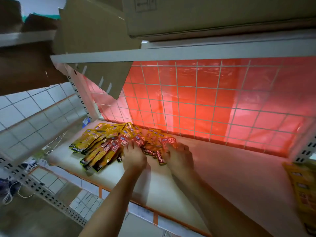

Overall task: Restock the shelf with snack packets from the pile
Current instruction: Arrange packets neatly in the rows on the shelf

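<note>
Several yellow and red snack packets [100,144] lie overlapping on the white shelf board [230,168], at its left back part. A smaller group of orange-red packets [156,141] lies just right of them, near the wire grid. My left hand [134,157] rests palm down on the right edge of the big group, fingers spread on the red packets. My right hand [178,157] rests palm down on the smaller group, fingertips on a red packet. Neither hand visibly grips a packet.
A white wire grid [205,100] backed by red plastic closes the shelf's rear. Cardboard boxes [205,14] sit on the shelf above, with a flap [106,77] hanging down. Yellow packets [306,194] show at the right edge. Perforated uprights, tiled floor and cords lie left.
</note>
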The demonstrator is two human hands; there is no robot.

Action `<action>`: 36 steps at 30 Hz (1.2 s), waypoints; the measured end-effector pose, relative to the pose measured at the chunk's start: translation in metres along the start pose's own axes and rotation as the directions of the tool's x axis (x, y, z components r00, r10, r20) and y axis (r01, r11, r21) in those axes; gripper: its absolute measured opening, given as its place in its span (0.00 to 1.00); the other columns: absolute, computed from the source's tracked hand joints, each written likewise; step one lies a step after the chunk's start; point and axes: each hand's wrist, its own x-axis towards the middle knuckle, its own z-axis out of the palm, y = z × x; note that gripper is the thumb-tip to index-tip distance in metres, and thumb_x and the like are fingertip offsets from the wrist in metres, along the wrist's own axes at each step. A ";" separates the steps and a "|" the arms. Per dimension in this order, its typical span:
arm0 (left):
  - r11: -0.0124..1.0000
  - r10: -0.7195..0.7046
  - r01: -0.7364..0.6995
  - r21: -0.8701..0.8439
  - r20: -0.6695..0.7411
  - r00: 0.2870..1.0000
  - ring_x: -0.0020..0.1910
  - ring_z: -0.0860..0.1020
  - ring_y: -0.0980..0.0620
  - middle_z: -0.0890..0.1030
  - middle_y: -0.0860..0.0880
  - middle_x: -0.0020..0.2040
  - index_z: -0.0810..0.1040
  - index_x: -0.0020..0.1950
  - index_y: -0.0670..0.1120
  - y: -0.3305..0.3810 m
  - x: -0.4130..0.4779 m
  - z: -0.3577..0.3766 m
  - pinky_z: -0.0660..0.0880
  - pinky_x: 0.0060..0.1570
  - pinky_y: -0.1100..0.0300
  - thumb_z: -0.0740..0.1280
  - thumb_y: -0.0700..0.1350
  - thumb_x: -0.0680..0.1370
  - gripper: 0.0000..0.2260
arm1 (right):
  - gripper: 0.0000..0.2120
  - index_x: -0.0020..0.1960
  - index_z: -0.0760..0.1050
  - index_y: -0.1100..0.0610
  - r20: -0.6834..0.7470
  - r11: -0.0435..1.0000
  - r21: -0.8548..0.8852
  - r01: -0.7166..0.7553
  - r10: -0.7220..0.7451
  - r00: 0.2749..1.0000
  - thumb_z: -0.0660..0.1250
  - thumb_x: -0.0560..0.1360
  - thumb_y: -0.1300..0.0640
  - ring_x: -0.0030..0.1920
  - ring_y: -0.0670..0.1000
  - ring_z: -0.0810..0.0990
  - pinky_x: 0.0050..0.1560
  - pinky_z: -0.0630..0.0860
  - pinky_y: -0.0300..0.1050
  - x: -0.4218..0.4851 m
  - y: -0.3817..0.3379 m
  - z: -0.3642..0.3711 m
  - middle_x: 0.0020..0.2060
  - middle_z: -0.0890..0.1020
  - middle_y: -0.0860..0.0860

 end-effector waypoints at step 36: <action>0.998 0.040 -0.039 0.048 -0.020 0.999 0.59 0.72 0.40 0.76 0.43 0.59 0.70 0.62 0.47 0.019 -0.053 0.002 0.70 0.56 0.51 0.61 0.51 0.75 0.17 | 0.29 0.66 0.59 0.60 0.082 0.932 0.250 -0.264 0.252 0.964 0.70 0.72 0.56 0.58 0.61 0.76 0.50 0.74 0.50 -0.058 0.044 -0.029 0.59 0.71 0.57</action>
